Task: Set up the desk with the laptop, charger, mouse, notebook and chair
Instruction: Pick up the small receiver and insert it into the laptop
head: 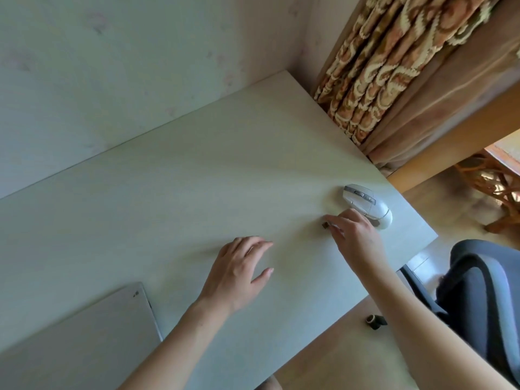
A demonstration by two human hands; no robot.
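The big pale desk (pixel 174 192) stands against the wall, and every place here is told from the desk. Off the desk's right end hangs a patterned curtain (pixel 394 66). Just past the desk's right front corner stands the dark grey chair (pixel 484 288), turned a bit away and not pushed in. On the desk, at its near left edge, lies the laptop (pixel 78 336), flat and closed. Over the middle of the desk hovers the left hand (pixel 239 274), open, fingers spread, holding nothing, and I cannot tell if it touches the top. Near the desk's right end is the right hand (pixel 354 237), with its fingertips pinched on a small dark piece (pixel 325 225). That piece is too small to name for sure; it may be the mouse's little plug. Just past that hand, closer to the desk's right edge, sits the white mouse (pixel 367 205), on the desk top and very close to the hand. Below the desk's front edge, a small black thing (pixel 375 322) lies on the floor. No charger and no notebook show anywhere. So I think the mouse step is going on now. Next, I think the small piece needs a spot, maybe in the laptop's side, so the laptop must be pulled to the middle of the desk and opened. The piece is tiny, so the fingers must keep a firm pinch.
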